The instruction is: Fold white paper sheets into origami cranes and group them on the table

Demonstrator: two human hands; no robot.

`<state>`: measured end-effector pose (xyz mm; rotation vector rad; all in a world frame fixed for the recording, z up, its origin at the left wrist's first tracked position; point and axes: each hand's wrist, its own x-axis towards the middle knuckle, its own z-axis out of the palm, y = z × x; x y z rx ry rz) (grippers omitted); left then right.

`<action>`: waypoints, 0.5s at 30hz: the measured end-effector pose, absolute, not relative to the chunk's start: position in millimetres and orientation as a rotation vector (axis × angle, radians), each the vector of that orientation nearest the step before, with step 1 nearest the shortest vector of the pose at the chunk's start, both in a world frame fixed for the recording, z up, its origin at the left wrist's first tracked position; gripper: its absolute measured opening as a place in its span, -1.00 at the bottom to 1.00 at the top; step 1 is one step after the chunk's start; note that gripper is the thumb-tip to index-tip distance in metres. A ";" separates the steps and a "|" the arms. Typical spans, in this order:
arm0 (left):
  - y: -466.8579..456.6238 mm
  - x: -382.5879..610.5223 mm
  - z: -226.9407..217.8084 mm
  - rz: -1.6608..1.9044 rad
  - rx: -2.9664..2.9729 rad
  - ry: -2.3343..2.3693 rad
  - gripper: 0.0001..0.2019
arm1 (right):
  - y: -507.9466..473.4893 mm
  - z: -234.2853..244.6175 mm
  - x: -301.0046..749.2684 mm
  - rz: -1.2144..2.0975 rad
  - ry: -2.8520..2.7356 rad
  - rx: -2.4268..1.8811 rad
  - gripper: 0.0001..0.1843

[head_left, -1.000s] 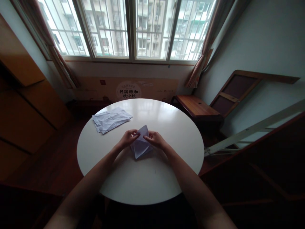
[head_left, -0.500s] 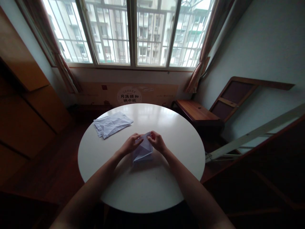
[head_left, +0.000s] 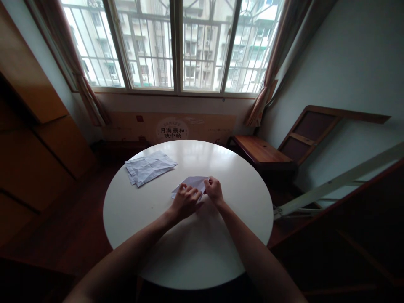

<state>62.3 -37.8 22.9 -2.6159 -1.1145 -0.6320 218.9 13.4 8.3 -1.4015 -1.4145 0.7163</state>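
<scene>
A folded sheet of pale paper (head_left: 193, 182) lies flat on the round white table (head_left: 189, 252), near its middle. My left hand (head_left: 185, 202) rests palm down on the near part of the sheet, fingers together and stretched over it. My right hand (head_left: 213, 189) pinches the sheet's right corner with closed fingers. Most of the paper is hidden under my two hands.
A loose pile of creased white papers (head_left: 148, 167) lies at the table's far left. A wooden bench (head_left: 260, 150) and a leaning wooden frame (head_left: 311, 130) stand to the right. Wooden cabinets (head_left: 38, 139) line the left wall, below a barred window (head_left: 176, 42).
The paper, held up and partly open between both hands before, is now pressed flat on the table. My left hand moved right onto it; the view tilted slightly downward.
</scene>
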 end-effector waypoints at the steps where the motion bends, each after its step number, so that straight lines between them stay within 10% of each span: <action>1: -36.6 62.8 21.3 -0.637 -2.595 -1.132 -0.79 | 13.5 8.2 218.6 0.723 -1.432 -1.397 -0.74; 15: -18.2 32.5 26.9 -0.579 -2.674 -1.238 -0.69 | 20.4 8.2 240.9 0.555 -1.717 -1.612 -0.62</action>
